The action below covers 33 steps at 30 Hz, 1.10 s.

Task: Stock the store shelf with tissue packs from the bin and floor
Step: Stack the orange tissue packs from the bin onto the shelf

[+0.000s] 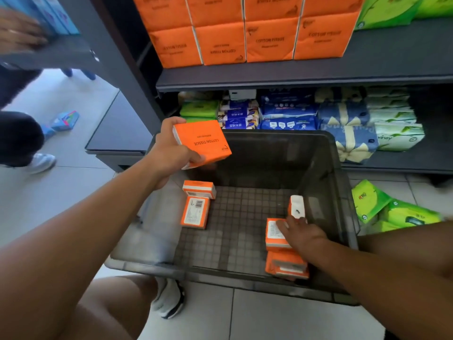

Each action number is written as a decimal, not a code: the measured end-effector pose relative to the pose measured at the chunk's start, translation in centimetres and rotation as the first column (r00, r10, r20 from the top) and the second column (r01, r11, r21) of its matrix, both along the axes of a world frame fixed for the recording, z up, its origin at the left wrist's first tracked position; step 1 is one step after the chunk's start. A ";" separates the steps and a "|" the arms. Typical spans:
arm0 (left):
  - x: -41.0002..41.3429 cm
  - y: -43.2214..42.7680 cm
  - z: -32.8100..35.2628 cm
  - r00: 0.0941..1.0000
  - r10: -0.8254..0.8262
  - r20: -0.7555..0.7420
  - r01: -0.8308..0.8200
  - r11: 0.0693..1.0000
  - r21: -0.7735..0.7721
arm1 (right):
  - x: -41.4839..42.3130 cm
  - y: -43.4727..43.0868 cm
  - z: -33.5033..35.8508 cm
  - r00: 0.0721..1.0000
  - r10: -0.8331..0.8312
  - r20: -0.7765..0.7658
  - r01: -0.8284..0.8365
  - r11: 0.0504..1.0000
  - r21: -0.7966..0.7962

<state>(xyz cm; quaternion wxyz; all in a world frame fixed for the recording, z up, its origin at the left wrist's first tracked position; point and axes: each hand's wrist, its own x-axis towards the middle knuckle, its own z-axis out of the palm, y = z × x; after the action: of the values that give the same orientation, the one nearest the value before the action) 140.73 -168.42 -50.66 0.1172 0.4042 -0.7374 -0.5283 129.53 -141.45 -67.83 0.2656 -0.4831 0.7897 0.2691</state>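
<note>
We see left hand (169, 150) gripping one orange tissue pack (203, 143) above the far-left corner of the grey bin (147, 267). Right hand (301, 233) is down inside, fingers lying across a flat pack (274, 235) by the right wall; we can't tell if it grips. Two more packs (195, 212) lie at left. Upper shelf (294, 74) carries rows of orange packs (269, 39). Green packs (382, 209) sit on the floor.

Other person's hand (19, 30) blurred, orange pack (274, 238) partly hidden under right hand (302, 233), label unreadable
</note>
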 end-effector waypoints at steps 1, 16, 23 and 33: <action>0.2 -0.1 0.2 1.000 0.009 -0.004 -0.009 1.000 -0.009 | 0.1 0.1 0.4 1.000 -0.013 0.010 0.013 1.000 -0.015; 3.6 -0.5 5.5 0.948 0.169 -0.270 -0.167 0.986 0.029 | -0.7 -5.8 14.5 0.594 -0.305 0.744 0.719 0.616 -0.322; 5.2 0.7 7.4 0.892 0.251 -0.375 -0.259 0.965 0.029 | -1.9 -7.2 22.3 0.425 -0.127 0.896 0.850 0.396 -0.347; 4.9 0.0 9.2 0.842 0.308 -0.444 -0.346 0.938 -0.005 | -4.1 -9.6 28.1 0.430 0.059 0.901 0.869 0.244 -0.431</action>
<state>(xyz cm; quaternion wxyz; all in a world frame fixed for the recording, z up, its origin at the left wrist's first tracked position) 145.63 -168.44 -41.46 0.3846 0.3900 -0.6342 -0.5457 125.41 -151.04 -39.75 0.3447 -0.3330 0.6952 -0.5357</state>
